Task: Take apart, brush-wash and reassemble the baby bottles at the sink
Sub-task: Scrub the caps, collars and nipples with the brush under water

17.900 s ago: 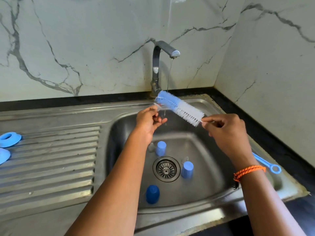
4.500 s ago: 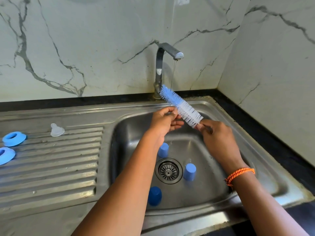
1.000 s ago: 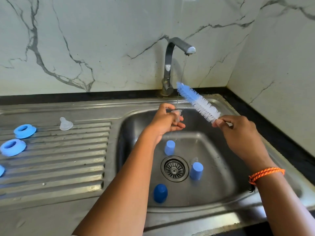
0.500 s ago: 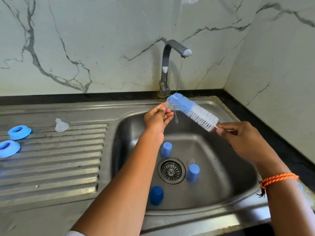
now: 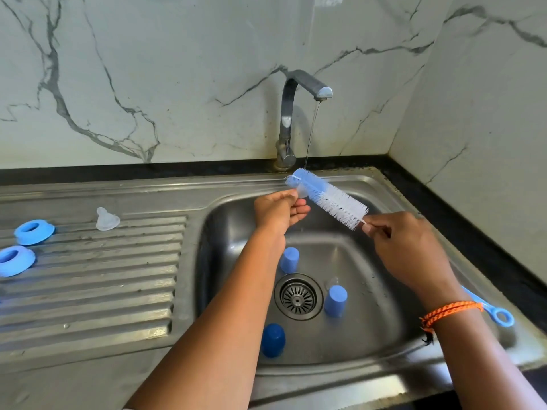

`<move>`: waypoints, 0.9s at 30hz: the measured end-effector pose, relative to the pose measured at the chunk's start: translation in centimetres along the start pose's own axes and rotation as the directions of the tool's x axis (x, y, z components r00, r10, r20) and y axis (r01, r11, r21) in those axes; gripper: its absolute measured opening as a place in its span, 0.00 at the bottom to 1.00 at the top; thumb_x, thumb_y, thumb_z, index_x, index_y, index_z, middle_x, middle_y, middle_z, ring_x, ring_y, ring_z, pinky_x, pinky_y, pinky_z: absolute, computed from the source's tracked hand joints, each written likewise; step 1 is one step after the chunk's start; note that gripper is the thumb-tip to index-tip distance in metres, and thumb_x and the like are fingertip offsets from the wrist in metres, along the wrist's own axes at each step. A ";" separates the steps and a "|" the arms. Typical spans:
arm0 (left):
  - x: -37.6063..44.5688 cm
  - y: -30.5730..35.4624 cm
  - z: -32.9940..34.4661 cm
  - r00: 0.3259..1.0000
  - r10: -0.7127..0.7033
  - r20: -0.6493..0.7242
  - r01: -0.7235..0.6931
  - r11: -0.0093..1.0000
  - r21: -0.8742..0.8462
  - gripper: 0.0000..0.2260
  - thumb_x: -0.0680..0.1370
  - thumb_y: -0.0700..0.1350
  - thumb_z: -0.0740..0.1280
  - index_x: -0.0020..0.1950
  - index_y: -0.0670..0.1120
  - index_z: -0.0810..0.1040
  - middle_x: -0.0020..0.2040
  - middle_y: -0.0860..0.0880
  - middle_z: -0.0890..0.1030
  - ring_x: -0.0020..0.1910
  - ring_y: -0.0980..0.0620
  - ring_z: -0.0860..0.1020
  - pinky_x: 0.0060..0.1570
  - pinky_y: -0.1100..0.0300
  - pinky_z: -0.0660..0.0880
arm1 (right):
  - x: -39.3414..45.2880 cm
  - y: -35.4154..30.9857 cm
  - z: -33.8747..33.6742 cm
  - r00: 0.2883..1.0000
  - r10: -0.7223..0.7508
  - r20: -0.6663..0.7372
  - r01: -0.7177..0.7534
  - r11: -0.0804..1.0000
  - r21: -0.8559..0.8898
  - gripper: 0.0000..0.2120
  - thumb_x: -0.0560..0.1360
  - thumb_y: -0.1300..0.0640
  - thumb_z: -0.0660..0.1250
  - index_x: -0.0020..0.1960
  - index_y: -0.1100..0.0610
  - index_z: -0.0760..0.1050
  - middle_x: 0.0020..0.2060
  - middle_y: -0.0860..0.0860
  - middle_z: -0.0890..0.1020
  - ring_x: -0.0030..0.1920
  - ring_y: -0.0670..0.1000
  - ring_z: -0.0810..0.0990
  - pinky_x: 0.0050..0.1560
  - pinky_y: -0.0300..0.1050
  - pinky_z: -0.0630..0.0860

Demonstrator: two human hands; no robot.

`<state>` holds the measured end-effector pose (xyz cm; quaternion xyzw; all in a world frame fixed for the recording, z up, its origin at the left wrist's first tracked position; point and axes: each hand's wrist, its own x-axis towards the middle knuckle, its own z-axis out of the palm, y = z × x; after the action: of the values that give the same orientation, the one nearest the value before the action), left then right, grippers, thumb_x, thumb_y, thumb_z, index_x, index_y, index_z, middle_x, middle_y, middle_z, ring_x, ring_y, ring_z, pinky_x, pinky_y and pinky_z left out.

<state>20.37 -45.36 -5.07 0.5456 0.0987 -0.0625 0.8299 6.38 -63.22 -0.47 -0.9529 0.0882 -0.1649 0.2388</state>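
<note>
Left hand: fingers pinch a small clear teat, mostly hidden behind the brush tip, so its exact shape cannot be told. Right hand: fingers curled tight and clamped on the bottle brush just below the white bristles; its blue handle loop sticks out past the right wrist. Brush tilts up-left, blue bristle end against the teat, directly under a thin water stream from the tap. Orange braided band on the right wrist.

Both hands are held over the sink basin. In the basin: two light blue caps, one above-left of the drain, one just right of it; a darker blue cap nearer the front. On the ribbed drainboard left: a second clear teat upright, and two blue collar rings near the left edge. Marble wall behind.
</note>
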 end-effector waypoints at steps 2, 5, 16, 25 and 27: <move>-0.2 0.1 0.1 1.000 -0.018 -0.001 0.018 0.998 -0.062 0.04 0.82 0.37 0.69 0.49 0.40 0.83 0.39 0.42 0.86 0.35 0.49 0.86 0.41 0.57 0.85 | 0.0 -0.2 0.1 1.000 -0.016 0.008 0.016 1.000 0.001 0.06 0.81 0.53 0.68 0.52 0.49 0.85 0.44 0.55 0.86 0.48 0.63 0.81 0.50 0.57 0.81; -0.2 0.3 -0.3 0.998 -0.038 -0.040 0.030 0.980 -0.197 0.02 0.81 0.36 0.70 0.53 0.37 0.82 0.41 0.40 0.87 0.39 0.47 0.88 0.44 0.55 0.86 | 0.3 0.6 -0.7 0.999 -0.018 0.029 0.017 0.999 0.042 0.08 0.81 0.53 0.70 0.57 0.48 0.87 0.50 0.50 0.88 0.51 0.56 0.83 0.52 0.50 0.78; 0.3 0.1 -0.6 0.991 0.072 -0.115 -0.075 0.997 -0.023 0.04 0.82 0.38 0.70 0.49 0.40 0.83 0.42 0.41 0.85 0.38 0.46 0.85 0.45 0.55 0.85 | 0.8 2.0 -1.0 0.988 -0.085 0.127 0.062 0.982 0.177 0.09 0.81 0.56 0.72 0.56 0.44 0.86 0.34 0.28 0.82 0.39 0.33 0.81 0.40 0.26 0.72; -0.9 0.0 0.0 0.984 0.072 0.162 -0.095 0.985 0.142 0.03 0.81 0.39 0.72 0.48 0.42 0.85 0.39 0.43 0.87 0.38 0.46 0.87 0.42 0.57 0.85 | 1.1 0.6 1.8 1.000 -0.003 0.012 0.001 0.994 0.113 0.07 0.82 0.54 0.69 0.54 0.48 0.86 0.40 0.52 0.86 0.44 0.57 0.81 0.47 0.52 0.80; -1.2 0.2 -0.1 0.977 0.047 0.206 -0.082 0.983 0.165 0.02 0.80 0.39 0.73 0.50 0.41 0.85 0.40 0.42 0.87 0.38 0.47 0.87 0.41 0.57 0.85 | 1.2 0.5 1.9 1.000 0.016 0.006 -0.016 0.996 0.089 0.07 0.82 0.54 0.68 0.55 0.49 0.86 0.42 0.53 0.86 0.44 0.59 0.82 0.48 0.55 0.81</move>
<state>19.24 -45.25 -4.67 0.6092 -0.0092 -0.0984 0.7869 8.09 -63.11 -1.92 -0.9410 0.0877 -0.1641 0.2826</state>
